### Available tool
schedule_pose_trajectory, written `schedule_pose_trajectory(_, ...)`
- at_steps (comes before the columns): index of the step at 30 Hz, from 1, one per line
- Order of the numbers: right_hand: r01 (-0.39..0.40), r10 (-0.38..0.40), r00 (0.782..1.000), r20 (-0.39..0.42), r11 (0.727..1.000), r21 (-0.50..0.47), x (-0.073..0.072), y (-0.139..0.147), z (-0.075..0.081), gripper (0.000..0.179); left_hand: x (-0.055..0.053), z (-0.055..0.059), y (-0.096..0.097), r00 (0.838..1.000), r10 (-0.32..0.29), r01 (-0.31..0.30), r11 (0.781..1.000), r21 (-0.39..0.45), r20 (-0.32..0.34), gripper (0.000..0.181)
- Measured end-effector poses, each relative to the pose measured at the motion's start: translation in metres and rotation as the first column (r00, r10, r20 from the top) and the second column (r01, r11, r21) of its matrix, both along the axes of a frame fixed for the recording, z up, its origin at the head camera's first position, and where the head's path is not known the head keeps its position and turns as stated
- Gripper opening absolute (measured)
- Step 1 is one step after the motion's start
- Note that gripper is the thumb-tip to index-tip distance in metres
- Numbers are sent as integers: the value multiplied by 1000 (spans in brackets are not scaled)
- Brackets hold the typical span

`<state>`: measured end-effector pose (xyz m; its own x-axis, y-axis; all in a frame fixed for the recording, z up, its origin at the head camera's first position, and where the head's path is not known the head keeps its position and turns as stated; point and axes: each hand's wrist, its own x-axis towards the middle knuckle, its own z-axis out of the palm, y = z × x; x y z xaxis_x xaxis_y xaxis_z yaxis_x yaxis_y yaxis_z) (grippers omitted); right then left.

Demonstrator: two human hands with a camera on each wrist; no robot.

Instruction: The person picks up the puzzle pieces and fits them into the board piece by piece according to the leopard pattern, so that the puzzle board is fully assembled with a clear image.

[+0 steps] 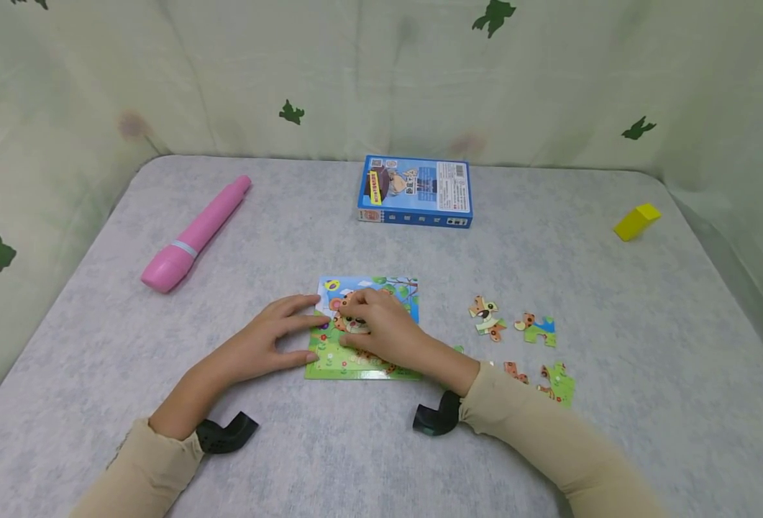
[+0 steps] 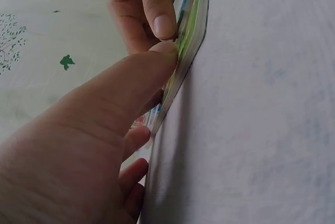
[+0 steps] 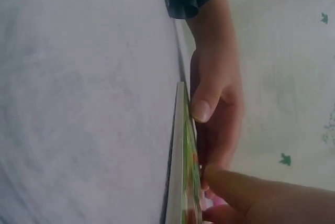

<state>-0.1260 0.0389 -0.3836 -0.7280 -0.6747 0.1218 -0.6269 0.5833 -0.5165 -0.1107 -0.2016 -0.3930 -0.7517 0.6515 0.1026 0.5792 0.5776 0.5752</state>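
A picture puzzle board (image 1: 362,374) with an orange spotted animal on green and blue lies before me. My right hand (image 1: 390,327) reaches over it, thumb and bent fingers around a puzzle piece (image 1: 356,324) with the animal's face. The fingers hide part of that piece. At the board's left edge my left hand (image 1: 258,338) rests with fingers spread, their tips touching the board. Both wrist views see the board (image 2: 191,41) edge-on, with the two hands meeting low over it. Loose puzzle pieces (image 1: 538,329) lie to the right, some partly covered by my right forearm.
Behind the board sits a blue box (image 1: 415,191). A pink microphone-shaped toy (image 1: 196,234) lies at the left, and a yellow block (image 1: 637,221) stands at the far right. A pale curtain (image 1: 329,65) with green leaf shapes hangs along the table's back edge.
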Motion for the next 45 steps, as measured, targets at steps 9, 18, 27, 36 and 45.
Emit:
schedule_pose_trajectory(9,-8,18,963,269,999,-38,6,14,16,63,0,-3,-2,1000,-3,3,1000,-8,6,54)
schedule_pose_trajectory(18,51,-5,989,149,949,-311,17,68,47,66,0,-1,0,1000,6,-6,1000,-17,5,55)
schedule_pose_trajectory(27,176,-179,984,23,918,-355,25,136,44,72,0,-1,0,1000,7,-7,1000,-19,15,55)
schedule_pose_trajectory(36,262,-236,964,123,924,-278,26,170,22,68,0,-1,0,1000,13,-12,1000,-24,26,55)
schedule_pose_trajectory(45,271,-231,928,292,957,-106,18,188,4,70,0,-1,0,1000,19,-18,999,-30,20,56)
